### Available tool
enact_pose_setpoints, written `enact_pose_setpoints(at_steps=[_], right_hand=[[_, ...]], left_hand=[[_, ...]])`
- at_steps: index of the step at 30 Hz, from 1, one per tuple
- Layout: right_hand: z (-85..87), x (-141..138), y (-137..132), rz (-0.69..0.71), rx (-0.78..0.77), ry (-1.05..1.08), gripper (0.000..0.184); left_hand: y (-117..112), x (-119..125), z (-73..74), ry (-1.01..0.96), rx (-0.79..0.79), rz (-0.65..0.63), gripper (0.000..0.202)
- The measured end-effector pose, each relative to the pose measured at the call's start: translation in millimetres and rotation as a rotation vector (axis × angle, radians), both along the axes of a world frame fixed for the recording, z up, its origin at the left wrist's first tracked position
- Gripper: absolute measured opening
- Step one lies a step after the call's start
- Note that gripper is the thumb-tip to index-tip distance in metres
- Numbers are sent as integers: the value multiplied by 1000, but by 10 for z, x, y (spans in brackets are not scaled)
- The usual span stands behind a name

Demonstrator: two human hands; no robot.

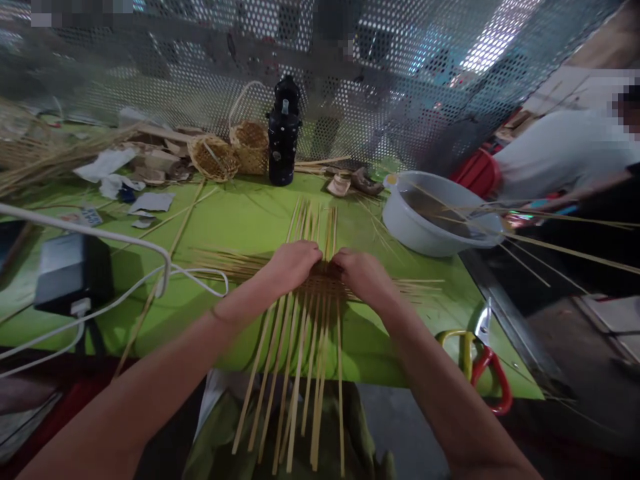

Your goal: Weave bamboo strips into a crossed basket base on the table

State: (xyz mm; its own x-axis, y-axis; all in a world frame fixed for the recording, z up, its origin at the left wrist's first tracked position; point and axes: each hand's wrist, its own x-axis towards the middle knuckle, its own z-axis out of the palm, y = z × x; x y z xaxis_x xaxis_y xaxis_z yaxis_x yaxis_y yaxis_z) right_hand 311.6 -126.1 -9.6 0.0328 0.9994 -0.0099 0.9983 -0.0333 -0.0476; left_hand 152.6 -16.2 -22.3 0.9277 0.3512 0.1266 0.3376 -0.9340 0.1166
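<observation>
Flat green tabletop (240, 217): crossed tan bamboo strips (320, 287)
Left hand (295, 261), right hand (363, 270): fingers pinching strips
Tension: I'd keep even

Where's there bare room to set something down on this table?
Bare green tabletop shows beyond the left hand, bordered by the black patterned bottle and straw-coloured flat strips. Another patch lies between the strips, white plastic basin and red-and-yellow-handled scissors. Crowded: back left, with tan woven baskets and pale paper scraps.

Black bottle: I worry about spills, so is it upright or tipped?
Upright: the black bottle stands on the green table, its base down and top pointing up.
</observation>
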Motion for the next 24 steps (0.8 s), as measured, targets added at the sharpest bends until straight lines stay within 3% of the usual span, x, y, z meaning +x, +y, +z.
enact_pose_setpoints(at_steps=[18, 24], right_hand=[[-25, -2, 16, 38, 52, 19, 29], [-83, 65, 47, 16, 75, 57, 23]], left_hand=[[-32, 35, 29, 18, -32, 29, 23], [7, 34, -6, -2, -21, 53, 22]])
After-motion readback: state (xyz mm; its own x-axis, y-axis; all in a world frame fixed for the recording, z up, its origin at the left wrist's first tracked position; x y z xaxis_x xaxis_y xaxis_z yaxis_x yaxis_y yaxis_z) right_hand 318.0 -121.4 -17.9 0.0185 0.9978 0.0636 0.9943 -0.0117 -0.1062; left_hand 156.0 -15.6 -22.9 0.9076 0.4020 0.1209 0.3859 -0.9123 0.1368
